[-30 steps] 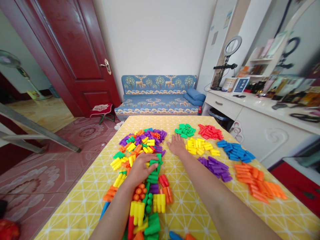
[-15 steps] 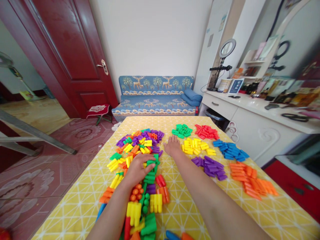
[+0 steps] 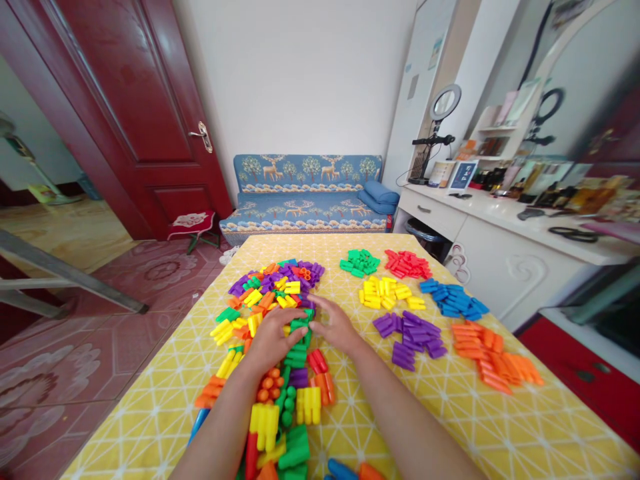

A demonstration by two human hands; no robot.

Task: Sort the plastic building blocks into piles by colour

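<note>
Plastic tube-shaped building blocks in mixed colours (image 3: 269,419) lie in a long heap on the table's left half. Over its middle is my left hand (image 3: 274,339), thumb apart from the fingers, with green blocks (image 3: 299,347) beside the thumb. My right hand (image 3: 337,325) faces it from the heap's right edge, fingers apart, close to those green blocks and the purple ones behind. I see nothing held in either hand, though some fingertips are partly hidden among the blocks.
Single-colour piles lie on the right: green (image 3: 360,263), red (image 3: 407,264), yellow (image 3: 385,293), purple (image 3: 414,335), blue (image 3: 455,300) and orange (image 3: 500,357). A yellow patterned cloth (image 3: 345,427) covers the table. Beyond stand a blue sofa (image 3: 300,203) and a white dresser (image 3: 475,227).
My right hand has moved left, from beside the green and yellow piles to the mixed heap. Its forearm now uncovers more of the purple pile. My left hand stays nearly in place.
</note>
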